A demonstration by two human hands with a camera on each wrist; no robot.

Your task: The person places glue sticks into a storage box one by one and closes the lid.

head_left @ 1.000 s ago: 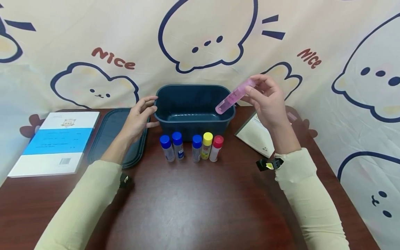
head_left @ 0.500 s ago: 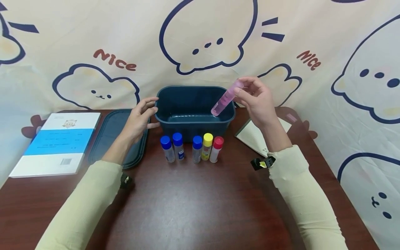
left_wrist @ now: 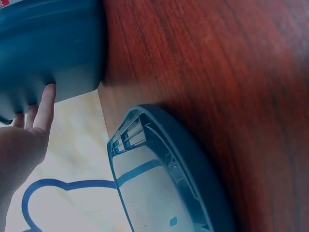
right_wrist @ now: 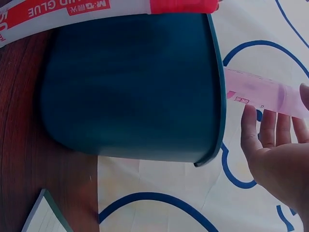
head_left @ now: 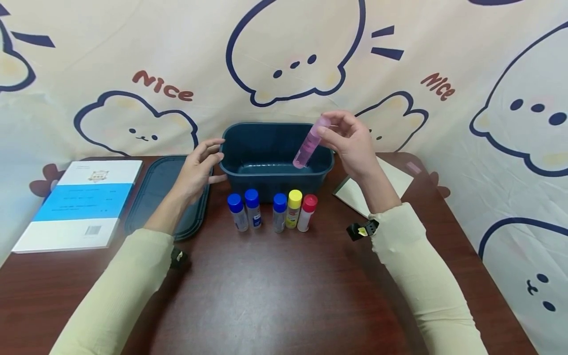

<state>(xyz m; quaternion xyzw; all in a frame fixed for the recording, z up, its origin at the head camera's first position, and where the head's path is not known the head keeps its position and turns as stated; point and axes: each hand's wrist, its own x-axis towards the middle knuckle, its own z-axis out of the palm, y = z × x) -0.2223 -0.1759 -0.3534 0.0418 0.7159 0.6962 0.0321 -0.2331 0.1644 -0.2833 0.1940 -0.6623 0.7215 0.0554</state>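
Observation:
A dark teal plastic bin stands at the back of the table. My right hand pinches a pink translucent tube near its upper end. The tube slants down over the bin's right half, its lower end within the opening in the head view. In the right wrist view the tube carries small printing, and the fingers extend along it. My left hand rests straight fingers against the bin's left side; the left wrist view shows the fingertips at the wall.
In front of the bin stand blue-capped bottles, a yellow-capped bottle and a red-capped glue tube. A teal lid and a book lie left; a notepad lies right. A printed cloth hangs behind.
My right hand has moved left with the pink tube, bringing it further over the bin and more upright. The left hand stays at the bin's side.

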